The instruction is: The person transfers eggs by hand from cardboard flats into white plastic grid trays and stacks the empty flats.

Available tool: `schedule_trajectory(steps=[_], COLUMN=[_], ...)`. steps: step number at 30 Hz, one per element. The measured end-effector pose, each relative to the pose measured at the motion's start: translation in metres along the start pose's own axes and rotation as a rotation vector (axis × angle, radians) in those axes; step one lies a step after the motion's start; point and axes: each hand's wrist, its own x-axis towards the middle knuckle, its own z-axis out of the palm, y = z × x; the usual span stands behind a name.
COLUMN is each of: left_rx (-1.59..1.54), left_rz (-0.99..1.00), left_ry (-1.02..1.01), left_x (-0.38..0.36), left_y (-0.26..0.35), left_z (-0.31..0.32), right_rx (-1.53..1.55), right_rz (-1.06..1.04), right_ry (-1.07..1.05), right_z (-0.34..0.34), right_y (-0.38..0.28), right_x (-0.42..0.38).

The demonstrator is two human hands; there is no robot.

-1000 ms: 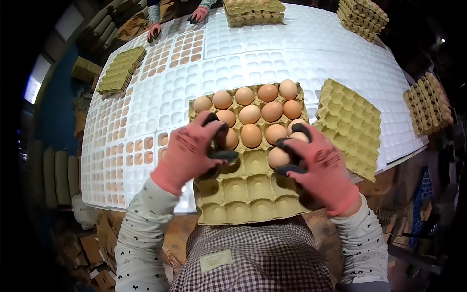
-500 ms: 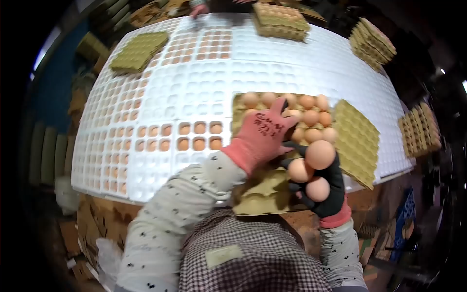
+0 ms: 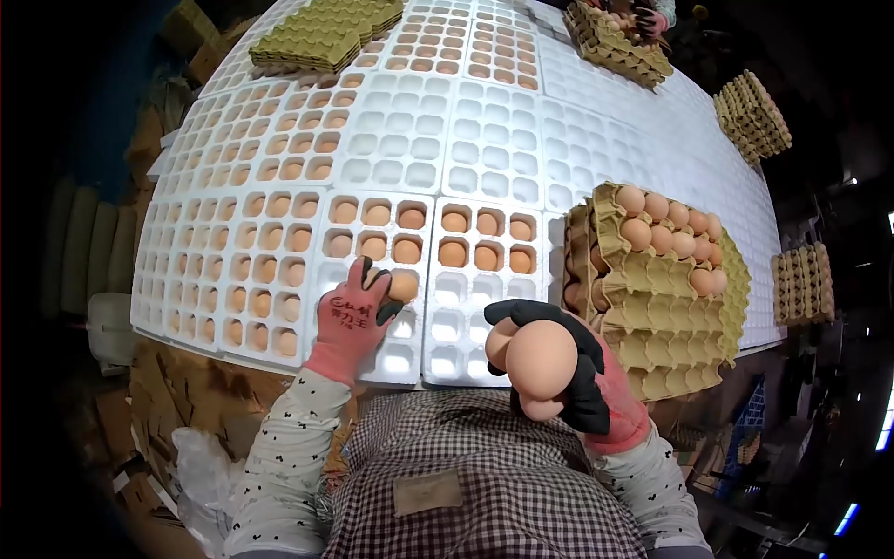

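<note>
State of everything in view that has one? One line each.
Left hand: gloved, fingers closed on an egg; seated or not, can't tell
Right hand: gloved, cupped around at least three eggs
Near pulp tray: stacked on another; upper part holding eggs, lower rows bare
Foam tray nearest right hand: top two rows filled, visible cells below empty
Back-left pulp trays: stacked, no eggs visible on top

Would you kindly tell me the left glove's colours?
The left glove is pink and black, clearest in the head view.
</note>
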Motion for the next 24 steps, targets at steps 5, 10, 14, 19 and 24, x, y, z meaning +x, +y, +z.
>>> schedule_trajectory(steps=[5, 10, 14, 19, 24], left_rx=[-0.246, -0.168, -0.097, -0.124, -0.197], left_rz=[-0.062, -0.008, -0.009, -0.024, -0.041], left_ry=[-0.042, 0.382, 0.285, 0.230, 0.254], left_x=[0.018, 0.014, 0.012, 0.011, 0.010], left_y=[-0.013, -0.055, -0.055, -0.051, -0.054], left_z=[-0.012, 0.031, 0.038, 0.032, 0.037], right_rx=[-0.174, -1.507, -1.733, -1.836, -1.591], right_rz=[-0.089, -0.322, -0.026, -0.058, -0.164], right_ry=[0.185, 0.602, 0.456, 0.715, 0.538], right_z=[0.017, -0.002, -0.024, -0.054, -0.020], right_y=[0.012, 0.082, 0.113, 0.124, 0.084], right_x=[0.015, 0.082, 0.105, 0.102, 0.070])
